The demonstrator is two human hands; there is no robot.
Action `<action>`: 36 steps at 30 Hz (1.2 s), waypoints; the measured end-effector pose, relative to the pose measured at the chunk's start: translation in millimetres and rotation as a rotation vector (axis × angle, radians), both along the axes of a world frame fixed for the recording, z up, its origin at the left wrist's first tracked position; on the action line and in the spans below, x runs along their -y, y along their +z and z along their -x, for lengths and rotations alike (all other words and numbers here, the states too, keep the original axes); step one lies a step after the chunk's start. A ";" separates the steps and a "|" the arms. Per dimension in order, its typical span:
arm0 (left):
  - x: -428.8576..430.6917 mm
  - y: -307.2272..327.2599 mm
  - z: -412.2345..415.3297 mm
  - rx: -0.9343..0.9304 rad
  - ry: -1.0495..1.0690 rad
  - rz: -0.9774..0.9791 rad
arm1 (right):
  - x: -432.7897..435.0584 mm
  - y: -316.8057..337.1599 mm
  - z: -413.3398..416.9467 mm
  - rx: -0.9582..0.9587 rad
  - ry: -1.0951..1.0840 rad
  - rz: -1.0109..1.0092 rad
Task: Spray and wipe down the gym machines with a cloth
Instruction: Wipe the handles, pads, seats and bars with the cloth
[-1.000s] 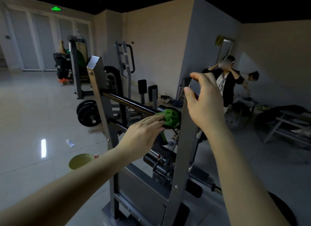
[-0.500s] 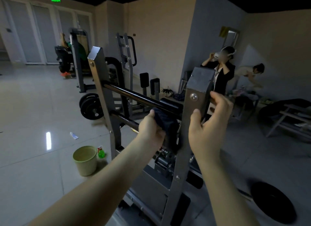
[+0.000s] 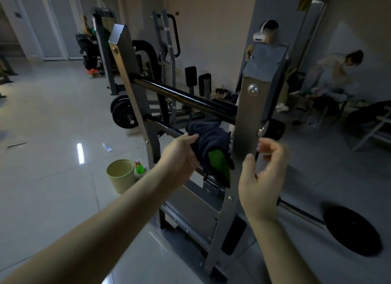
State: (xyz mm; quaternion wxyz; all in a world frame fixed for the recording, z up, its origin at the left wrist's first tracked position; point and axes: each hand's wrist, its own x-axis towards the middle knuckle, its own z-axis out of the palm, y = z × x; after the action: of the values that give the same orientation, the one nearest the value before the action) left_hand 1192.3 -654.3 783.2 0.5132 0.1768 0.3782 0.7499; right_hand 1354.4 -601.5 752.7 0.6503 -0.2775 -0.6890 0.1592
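The grey weight rack has a left upright (image 3: 129, 72) and a right upright (image 3: 251, 114), with a black barbell (image 3: 186, 98) resting across them. My left hand (image 3: 182, 154) grips a dark blue and green cloth (image 3: 211, 144) against the thinner lower bar (image 3: 165, 127), just left of the right upright. In front of that upright, lower down, my right hand (image 3: 262, 173) hovers with fingers loosely curled and holds nothing. A green spray bottle (image 3: 139, 168) stands on the floor by the rack's left foot.
A pale green bucket (image 3: 120, 175) sits beside the spray bottle. A barbell with a black plate (image 3: 353, 230) lies on the floor at right. More machines (image 3: 101, 50) stand behind. One person (image 3: 338, 70) bends over at the far right; another is hidden behind the right upright.
My left hand has dropped with the cloth from the upper barbell to the lower bar. My right hand let go of the upright's top and moved down. The view has come closer.
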 end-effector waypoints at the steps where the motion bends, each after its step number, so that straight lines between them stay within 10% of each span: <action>1: 6.9 -0.5 4.5 -0.056 -0.003 0.049 | 3.4 -7.8 -0.1 0.005 0.049 0.060; 14: 36.2 -30.5 28.7 -0.639 -0.128 0.330 | 7.8 -38.9 35.6 0.179 0.529 0.860; 29: 15.4 -52.8 167.6 -0.904 -0.534 0.264 | -10.2 -27.1 105.7 -0.036 0.358 0.915; 36: -10.7 -57.0 189.5 -0.822 -0.411 0.269 | -37.3 -6.4 140.8 -0.059 0.176 0.882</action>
State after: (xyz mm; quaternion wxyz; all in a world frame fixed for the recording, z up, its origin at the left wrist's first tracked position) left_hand 1002.8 -643.6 726.3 0.4772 0.4619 0.6007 0.4451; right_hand 1213.6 -564.2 746.2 0.4732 -0.4639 -0.5574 0.5001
